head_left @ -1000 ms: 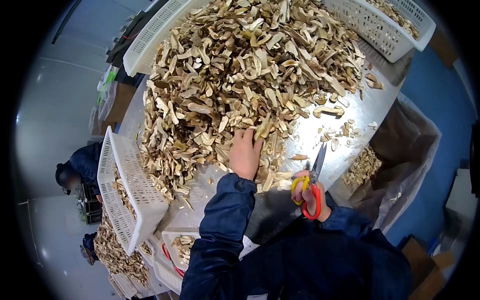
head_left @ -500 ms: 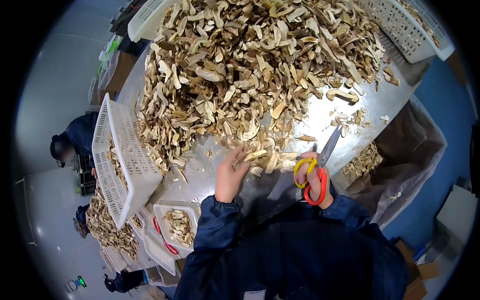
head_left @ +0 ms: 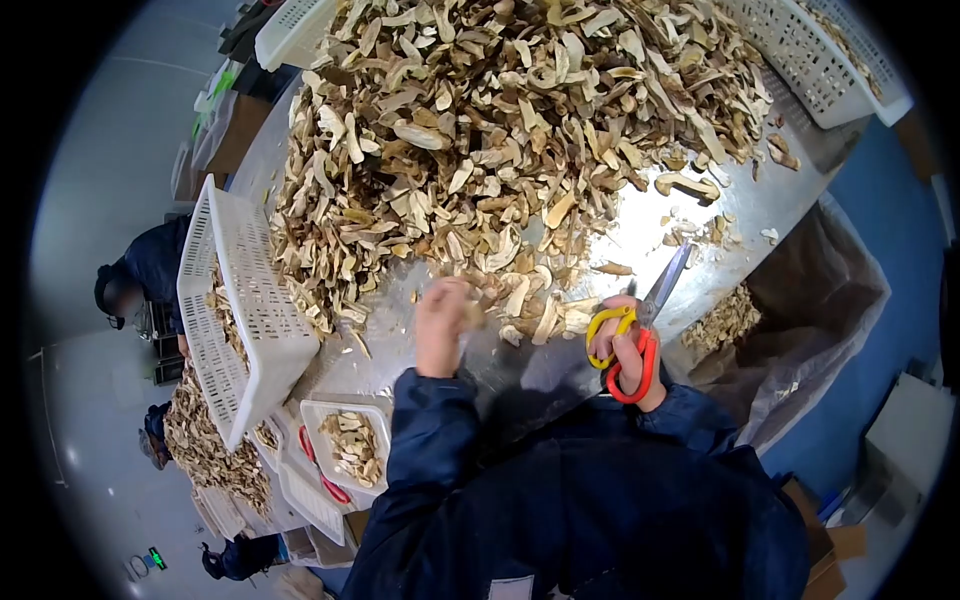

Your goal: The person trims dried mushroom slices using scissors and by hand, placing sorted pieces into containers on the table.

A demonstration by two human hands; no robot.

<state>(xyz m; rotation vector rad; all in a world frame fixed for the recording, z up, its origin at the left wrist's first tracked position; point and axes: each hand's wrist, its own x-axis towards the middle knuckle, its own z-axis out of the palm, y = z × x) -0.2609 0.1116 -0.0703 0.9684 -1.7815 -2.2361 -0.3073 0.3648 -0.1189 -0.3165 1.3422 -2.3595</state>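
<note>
A large heap of dried, sliced mushroom-like pieces [head_left: 470,150] covers the metal table [head_left: 375,370]. My left hand [head_left: 442,322] is at the heap's near edge, blurred by motion, its fingers curled beside a pale smear that may be a piece. In my right hand [head_left: 628,355] are scissors [head_left: 645,335] with one yellow and one red handle. Their blades point up and to the right, towards small crumbs, and look closed or nearly so. Several pale slices [head_left: 530,305] lie between my hands.
White perforated baskets stand at left [head_left: 270,330], upper left and upper right [head_left: 800,70]. A small white tray [head_left: 312,420] holds pieces, beside red-handled scissors [head_left: 322,465]. A lined bin [head_left: 830,300] is right of the table. Co-workers [head_left: 155,265] are at far left.
My left hand has drawn back from the heap towards the near left, leaving the long piece it touched. The camera view has shifted. My right hand still holds the scissors.
</note>
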